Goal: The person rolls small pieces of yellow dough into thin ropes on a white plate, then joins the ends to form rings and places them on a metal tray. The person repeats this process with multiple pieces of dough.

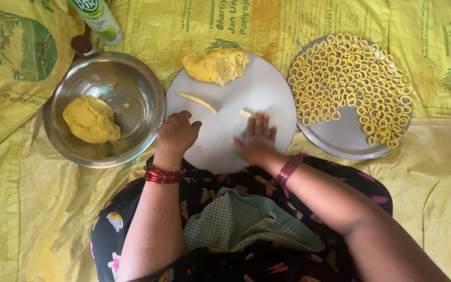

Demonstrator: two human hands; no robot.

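A round white board lies in front of me on yellow sacking. My right hand presses flat on a thin strip of yellow dough, its end peeking out past the fingertips. My left hand rests loosely curled on the board's left edge, holding nothing I can see. A second rolled dough strip lies just beyond it. A lump of yellow dough sits at the board's far edge.
A steel bowl at left holds another dough ball. A steel plate at right carries several small dough rings. A green-and-white bottle and a brown-capped bottle stand beyond the bowl.
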